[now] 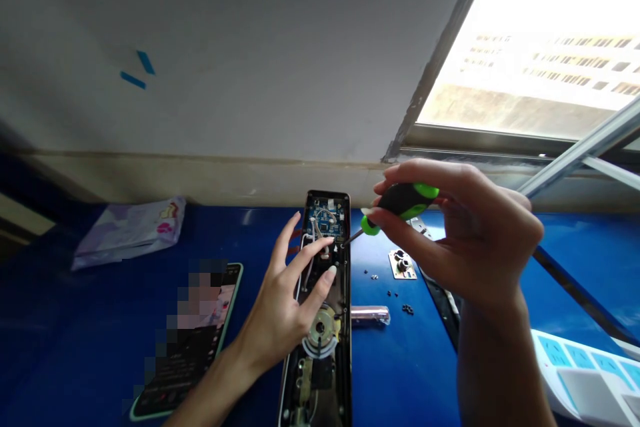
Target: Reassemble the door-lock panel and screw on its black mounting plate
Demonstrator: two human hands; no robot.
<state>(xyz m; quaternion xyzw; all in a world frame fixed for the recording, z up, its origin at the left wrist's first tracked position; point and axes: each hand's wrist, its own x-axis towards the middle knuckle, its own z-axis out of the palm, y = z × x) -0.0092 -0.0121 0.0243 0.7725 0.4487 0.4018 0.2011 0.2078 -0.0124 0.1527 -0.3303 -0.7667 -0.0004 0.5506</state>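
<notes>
"Why's the left hand splayed over the long black metal housing?"

"Probably steadying it on the blue desk; to the housing's right, the right hand pinches a green-and-black screwdriver."

One head-worn view, facing forward and down from behind the grip on the screwdriver, close to the right hand and left hand, table spread below the grip, wall beyond it, window beyond to its right
</notes>
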